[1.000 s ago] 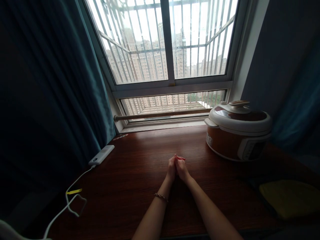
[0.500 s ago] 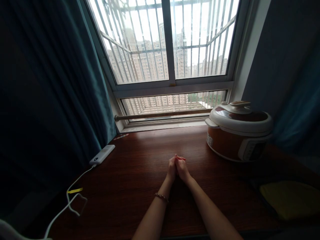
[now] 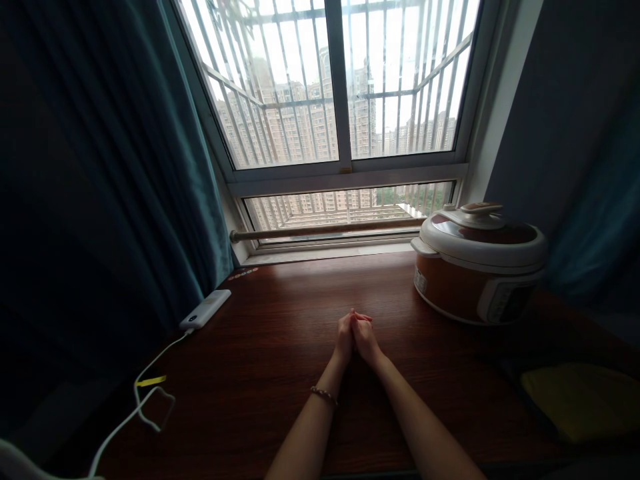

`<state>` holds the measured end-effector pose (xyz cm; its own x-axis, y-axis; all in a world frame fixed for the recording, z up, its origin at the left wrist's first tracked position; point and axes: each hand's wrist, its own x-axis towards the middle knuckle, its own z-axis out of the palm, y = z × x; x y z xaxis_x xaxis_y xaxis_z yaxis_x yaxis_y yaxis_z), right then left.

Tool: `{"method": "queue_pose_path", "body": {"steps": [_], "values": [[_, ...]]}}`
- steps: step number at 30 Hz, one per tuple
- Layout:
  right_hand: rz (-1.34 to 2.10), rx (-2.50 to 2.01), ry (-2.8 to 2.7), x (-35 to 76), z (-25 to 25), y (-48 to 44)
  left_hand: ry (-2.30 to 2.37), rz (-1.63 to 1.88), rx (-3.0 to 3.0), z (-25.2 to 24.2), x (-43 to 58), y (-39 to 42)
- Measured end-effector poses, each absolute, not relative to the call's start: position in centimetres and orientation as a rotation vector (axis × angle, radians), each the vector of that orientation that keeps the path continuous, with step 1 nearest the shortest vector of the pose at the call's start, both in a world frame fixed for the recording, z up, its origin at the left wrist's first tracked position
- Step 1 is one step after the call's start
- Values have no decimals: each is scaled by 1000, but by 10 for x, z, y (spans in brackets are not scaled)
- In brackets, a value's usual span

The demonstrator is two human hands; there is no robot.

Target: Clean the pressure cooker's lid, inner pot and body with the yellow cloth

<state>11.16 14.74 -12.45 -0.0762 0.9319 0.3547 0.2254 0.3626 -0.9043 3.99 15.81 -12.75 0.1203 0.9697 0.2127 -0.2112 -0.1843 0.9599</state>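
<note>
Resting on the dark reddish wooden table [image 3: 280, 347], my left hand [image 3: 344, 335] and my right hand [image 3: 365, 335] are clasped together, fingers closed against each other. No object shows in or between them, though the palms are hidden. A beaded bracelet [image 3: 324, 395] circles my left wrist. Both forearms reach in from the bottom of the view.
An electric pressure cooker [image 3: 477, 267] stands at the right, lid on. At the left lies a white power bank [image 3: 206, 310] with a white cable [image 3: 150, 363] plugged in. A yellow cloth-like item [image 3: 580, 400] lies lower right. Behind are a barred window [image 3: 345, 171] and a blue curtain [image 3: 185, 167].
</note>
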Motion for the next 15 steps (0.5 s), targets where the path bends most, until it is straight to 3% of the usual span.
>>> {"method": "queue_pose_path", "body": {"steps": [15], "values": [[817,-1082,-1573,111,-122,146,877,1312,1239,-124,41,155]]}}
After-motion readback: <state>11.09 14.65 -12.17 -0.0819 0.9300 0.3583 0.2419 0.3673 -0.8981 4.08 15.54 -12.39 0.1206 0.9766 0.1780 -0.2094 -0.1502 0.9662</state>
